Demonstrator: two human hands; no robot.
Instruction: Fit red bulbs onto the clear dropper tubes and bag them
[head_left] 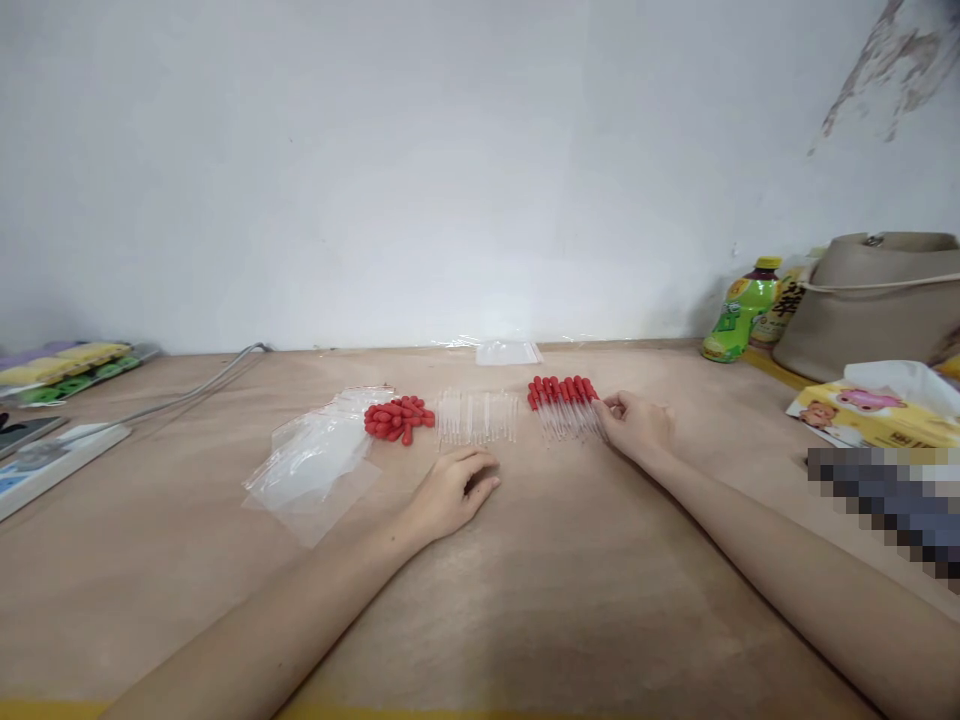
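Note:
My left hand rests low over the table, fingers curved, thumb apart from them, nothing held. Just beyond it lies a row of clear, thin dropper tubes. To their left is a heap of loose red rubber bulbs, beside fanned-out clear plastic bags. Droppers with red bulbs lie side by side on the right, bulbs toward the wall. At the right end of that row, my right hand pinches a dropper just below its bulb; the fingers partly hide it.
A small clear bag lies by the wall. On the right stand a green bottle, a beige bag and a tissue pack. A power strip with a grey cable and packaged colored items are on the left.

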